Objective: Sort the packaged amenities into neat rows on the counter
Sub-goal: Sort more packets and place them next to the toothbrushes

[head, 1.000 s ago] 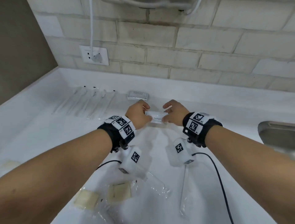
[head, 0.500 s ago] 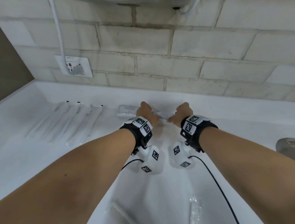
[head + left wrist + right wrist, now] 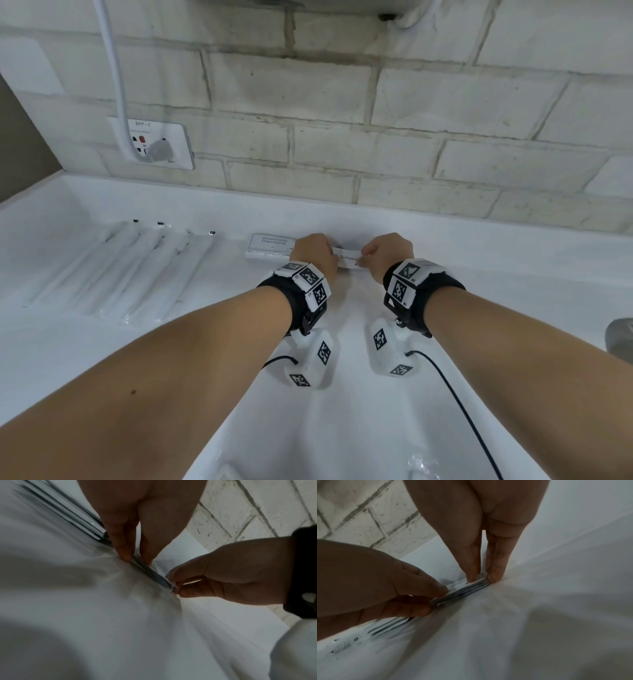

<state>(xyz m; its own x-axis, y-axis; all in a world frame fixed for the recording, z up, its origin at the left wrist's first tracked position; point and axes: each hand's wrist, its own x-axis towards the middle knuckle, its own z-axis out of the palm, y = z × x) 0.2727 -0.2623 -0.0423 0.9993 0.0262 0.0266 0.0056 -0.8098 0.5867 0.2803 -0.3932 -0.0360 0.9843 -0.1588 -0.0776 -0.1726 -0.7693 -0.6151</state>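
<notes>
From the head view, a white surface [image 3: 102, 342] runs under a pale brick wall [image 3: 342, 137] with a socket [image 3: 154, 144]. Just right of the shampoo packet [image 3: 270, 245], the left hand [image 3: 313, 255] and right hand [image 3: 385, 255] pinch the toothpaste packet [image 3: 349, 261]; long wrapped sticks [image 3: 137, 270] lie left of it. The left wrist view shows thumb and fingertips [image 3: 126, 555] clamping the packet's thin, blurred edge. The right wrist view shows faint printing on its flat white top.

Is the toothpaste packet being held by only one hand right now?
No, the left hand and the right hand each pinch an end of the toothpaste packet on the counter.
</notes>
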